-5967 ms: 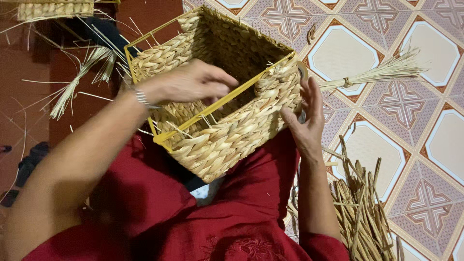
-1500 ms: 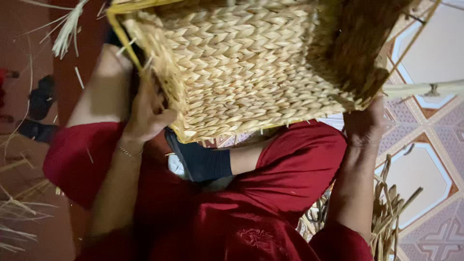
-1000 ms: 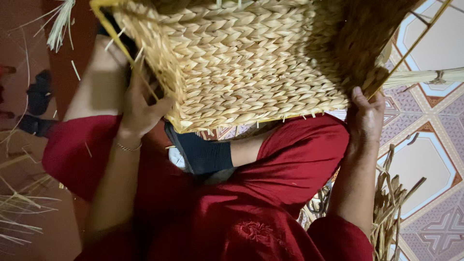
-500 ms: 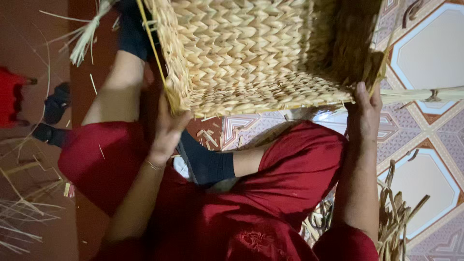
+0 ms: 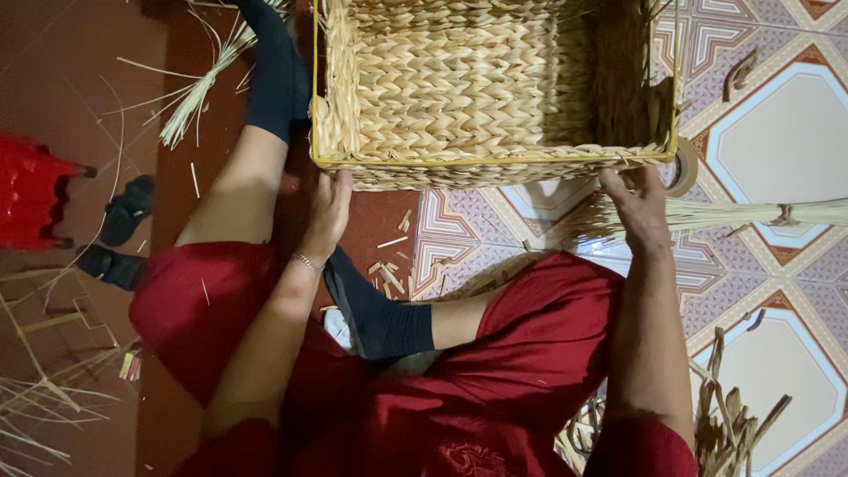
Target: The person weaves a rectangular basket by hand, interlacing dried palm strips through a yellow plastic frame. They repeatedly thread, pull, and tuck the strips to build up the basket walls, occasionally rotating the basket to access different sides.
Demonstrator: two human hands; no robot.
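A rectangular woven straw basket (image 5: 477, 88) with a yellow wire rim stands upright on the floor in front of me, and I see down into it. My left hand (image 5: 329, 212) grips its near left corner. My right hand (image 5: 638, 208) holds the near right corner, fingers on the rim. I sit on the floor in red trousers with dark socks, one leg stretched past the basket's left side.
A bundle of straw (image 5: 760, 214) lies right of the basket, with a roll of tape (image 5: 685, 168) beside it. Cut reed pieces (image 5: 733, 415) are piled at lower right. A red stool (image 5: 35, 190), dark sandals (image 5: 124, 230) and loose straws (image 5: 194, 88) lie left.
The basket was held up tilted with its bottom facing me. It has been turned upright and lowered to the floor, farther from me, with both hands still on its near corners.
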